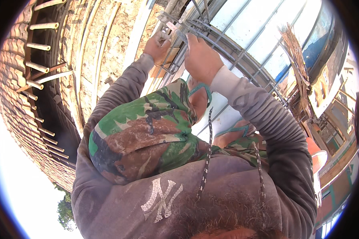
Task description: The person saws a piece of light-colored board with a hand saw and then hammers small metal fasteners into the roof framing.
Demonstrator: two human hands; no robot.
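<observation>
Both of my hands are at a cage of grey steel reinforcing bars [232,47] near the top of the view. My right hand [201,56] is closed, thumb forward, around a narrow grey bar-like piece [182,36]; most of it is hidden, so its kind is unclear. Just left of it, my left hand [158,47] has its fingers curled up beside the bars at the cage's end. What it grips is too small to name. A small pinkish piece [171,26] shows between the two hands, against the bars.
My camouflage-clad knee [139,139] is bent below my hands, and a green-strapped sandal [202,95] shows beside it. An earthen wall with bamboo poles [97,47] and a tiled roof [18,75] lie left. A bundle of thin sticks [296,59] stands right, near pale sheets [263,24].
</observation>
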